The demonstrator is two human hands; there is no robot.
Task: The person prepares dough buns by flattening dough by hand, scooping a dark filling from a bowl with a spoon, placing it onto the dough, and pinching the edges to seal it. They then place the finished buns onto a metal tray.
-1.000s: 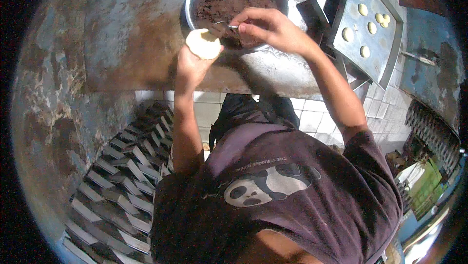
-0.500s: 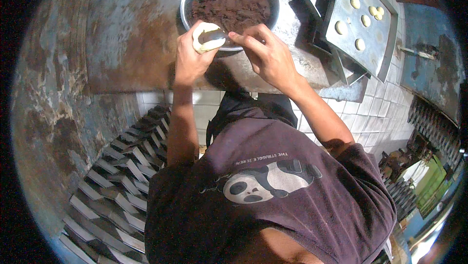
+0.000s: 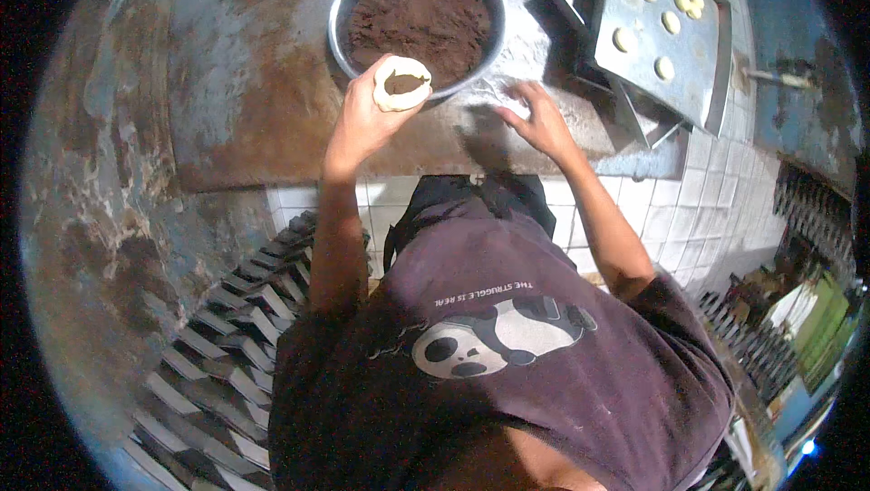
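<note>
now, the left hand [image 3: 360, 125] cradles a dough cup [image 3: 404, 103] at the metal bowl's [image 3: 497, 24] near edge; the right hand [image 3: 540, 122], fingers parted, appears empty. light pressure should keep filling [image 3: 403, 84] inside.

1. Worktable [image 3: 236, 83] is pretty beat-up, brown patches all over the grey.
2. Big round metal bowl [image 3: 339, 29] sits right on it.
3. White powder [image 3: 522, 49] dusted just right of the bowl.
4. Metal trays [image 3: 625, 6] piled kinda crooked at the right end.
</note>
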